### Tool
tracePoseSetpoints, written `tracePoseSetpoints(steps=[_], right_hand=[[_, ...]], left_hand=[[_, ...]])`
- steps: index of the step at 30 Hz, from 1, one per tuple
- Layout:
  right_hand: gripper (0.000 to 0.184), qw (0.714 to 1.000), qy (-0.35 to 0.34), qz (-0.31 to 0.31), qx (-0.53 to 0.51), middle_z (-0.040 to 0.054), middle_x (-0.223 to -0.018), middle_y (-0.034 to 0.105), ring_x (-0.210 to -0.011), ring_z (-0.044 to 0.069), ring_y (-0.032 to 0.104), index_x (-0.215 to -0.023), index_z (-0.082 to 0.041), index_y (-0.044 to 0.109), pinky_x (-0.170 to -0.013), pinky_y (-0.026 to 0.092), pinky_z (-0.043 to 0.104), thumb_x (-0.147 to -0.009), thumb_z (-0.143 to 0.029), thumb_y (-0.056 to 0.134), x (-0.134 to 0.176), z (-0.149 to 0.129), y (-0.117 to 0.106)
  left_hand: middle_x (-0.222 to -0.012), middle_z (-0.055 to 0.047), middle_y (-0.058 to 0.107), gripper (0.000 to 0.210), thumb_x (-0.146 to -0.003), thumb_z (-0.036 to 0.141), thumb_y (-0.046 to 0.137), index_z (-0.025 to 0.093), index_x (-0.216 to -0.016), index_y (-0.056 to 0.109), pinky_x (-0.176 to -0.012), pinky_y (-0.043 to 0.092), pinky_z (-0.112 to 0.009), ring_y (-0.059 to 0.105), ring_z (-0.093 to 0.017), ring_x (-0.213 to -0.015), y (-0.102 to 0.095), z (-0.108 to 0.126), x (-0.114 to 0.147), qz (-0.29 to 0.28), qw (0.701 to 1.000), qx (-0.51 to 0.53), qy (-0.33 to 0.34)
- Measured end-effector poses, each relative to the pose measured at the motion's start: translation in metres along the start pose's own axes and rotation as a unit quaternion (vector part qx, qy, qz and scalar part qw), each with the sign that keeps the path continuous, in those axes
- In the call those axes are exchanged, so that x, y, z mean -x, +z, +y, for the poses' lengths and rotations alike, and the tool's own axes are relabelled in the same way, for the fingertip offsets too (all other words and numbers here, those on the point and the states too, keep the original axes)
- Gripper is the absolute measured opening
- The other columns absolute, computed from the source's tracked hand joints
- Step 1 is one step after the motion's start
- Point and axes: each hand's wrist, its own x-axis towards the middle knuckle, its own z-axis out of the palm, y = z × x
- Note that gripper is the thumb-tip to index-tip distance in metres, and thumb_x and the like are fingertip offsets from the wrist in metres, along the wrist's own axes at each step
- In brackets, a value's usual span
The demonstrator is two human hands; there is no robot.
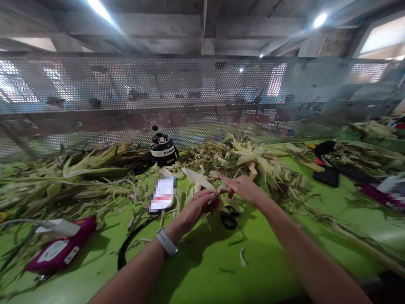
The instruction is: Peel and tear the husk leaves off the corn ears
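Note:
My left hand point(200, 206) is closed around a pale corn husk point(201, 179), whose broad strip sticks up to the left above the fingers. My right hand point(245, 189) meets it from the right, index finger stretched over the husk and the other fingers bent against it; their exact grip is partly hidden. Just below both hands lie black-handled scissors point(230, 219) on the green tabletop point(202, 270), partly covered by husk pieces. Behind the hands spreads a heap of dry husks point(253, 158).
A phone with a lit screen point(162, 194) lies left of my hands, with a black bottle point(163, 150) behind it. Far left are a magenta power box point(63, 249) and more husks point(88, 169). A dark phone point(325, 175) lies right. A perforated metal screen point(190, 97) borders the back.

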Motion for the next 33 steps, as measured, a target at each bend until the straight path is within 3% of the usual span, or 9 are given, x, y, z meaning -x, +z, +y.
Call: tracePoseSetpoints(steps=[3, 6, 9, 11, 16, 22, 33], right_hand=[[0.061, 0.994, 0.016, -0.062, -0.084, 0.0024, -0.050, 0.057, -0.053, 0.013, 0.050, -0.050, -0.014, 0.064, -0.059, 0.036, 0.028, -0.078, -0.066, 0.046, 0.000, -0.002, 0.006], [0.050, 0.952, 0.018, -0.118, -0.280, 0.0017, -0.059, 0.063, -0.057, 0.013, 0.055, -0.057, -0.015, 0.063, -0.063, 0.041, 0.027, -0.075, -0.062, 0.056, 0.001, -0.004, 0.017], [0.030, 0.902, 0.036, -0.087, -0.421, 0.0000, -0.063, 0.065, -0.060, 0.012, 0.058, -0.065, -0.015, 0.064, -0.065, 0.045, 0.025, -0.063, -0.043, 0.076, 0.002, -0.005, 0.025], [0.024, 0.879, 0.042, -0.071, -0.470, 0.0008, -0.067, 0.067, -0.064, 0.011, 0.060, -0.067, -0.015, 0.065, -0.066, 0.047, 0.024, -0.059, -0.032, 0.079, 0.002, -0.005, 0.026], [0.022, 0.844, 0.035, -0.078, -0.529, 0.0018, -0.067, 0.067, -0.063, 0.011, 0.061, -0.064, -0.015, 0.062, -0.064, 0.049, 0.023, -0.062, -0.029, 0.078, 0.002, -0.006, 0.026], [0.032, 0.847, 0.027, -0.054, -0.529, -0.0003, -0.064, 0.065, -0.059, 0.010, 0.058, -0.062, -0.015, 0.058, -0.056, 0.048, 0.021, -0.058, -0.037, 0.081, 0.007, -0.011, 0.035], [0.035, 0.864, 0.005, -0.002, -0.504, -0.0013, -0.063, 0.062, -0.053, 0.010, 0.055, -0.066, -0.017, 0.058, -0.046, 0.046, 0.021, -0.058, -0.046, 0.077, 0.010, -0.011, 0.050]], left_hand=[[-0.061, -0.001, 0.059, 0.023, -0.067, 0.036, 0.068, 0.014, -0.063, 0.061, -0.055, 0.035, -0.021, 0.047, -0.010, -0.057, 0.000, -0.002, -0.001, 0.004, 1.000, 0.019, -0.007], [-0.062, -0.002, 0.059, 0.027, -0.069, 0.039, 0.067, 0.014, -0.063, 0.062, -0.055, 0.037, -0.022, 0.048, -0.011, -0.057, 0.000, -0.004, 0.000, -0.009, 1.000, 0.018, -0.015], [-0.059, -0.002, 0.058, 0.032, -0.070, 0.044, 0.066, 0.013, -0.061, 0.063, -0.055, 0.037, -0.021, 0.048, -0.010, -0.056, 0.001, -0.004, 0.000, -0.005, 1.000, 0.006, -0.027], [-0.058, -0.002, 0.058, 0.034, -0.069, 0.044, 0.067, 0.013, -0.059, 0.062, -0.053, 0.037, -0.020, 0.047, -0.009, -0.054, 0.001, -0.005, 0.000, 0.006, 0.999, -0.005, -0.031], [-0.055, -0.002, 0.058, 0.028, -0.067, 0.038, 0.066, 0.013, -0.056, 0.062, -0.050, 0.037, -0.019, 0.047, -0.008, -0.051, 0.002, -0.005, -0.001, 0.043, 0.999, 0.002, -0.013], [-0.053, 0.000, 0.056, 0.018, -0.064, 0.027, 0.062, 0.014, -0.053, 0.061, -0.054, 0.042, -0.020, 0.051, -0.009, -0.052, 0.004, -0.004, -0.002, 0.090, 0.996, 0.015, 0.000], [-0.055, -0.001, 0.056, 0.019, -0.063, 0.027, 0.059, 0.014, -0.049, 0.058, -0.048, 0.035, -0.020, 0.050, -0.009, -0.050, 0.009, 0.003, 0.004, 0.048, 0.999, -0.026, 0.002]])
